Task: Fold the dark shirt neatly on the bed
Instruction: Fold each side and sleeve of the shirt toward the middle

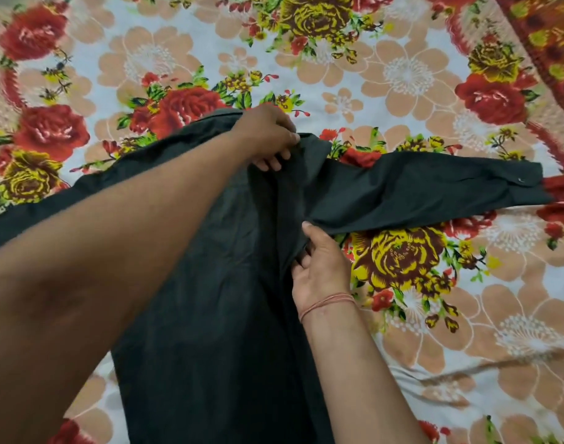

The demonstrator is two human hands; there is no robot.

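Head view: left hand (268, 136) pinches dark shirt (216, 283) at shoulder; right hand (319, 264), underarm.

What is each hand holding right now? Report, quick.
Left hand: grips the dark long-sleeved fabric shirt near its collar.
Right hand: pinches the shirt's edge below the sleeve.

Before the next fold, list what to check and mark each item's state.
1. Left hand grip on the dark long-sleeved fabric shirt near its collar: ok.
2. Right hand grip on the side edge below the armpit: ok.
3. Outstretched sleeve beside the right hand lies spread on the floral bedsheet: ok.
4. Other sleeve flat: cannot tell, the left forearm covers it.
5. Hem straight: cannot tell, it runs out of view.
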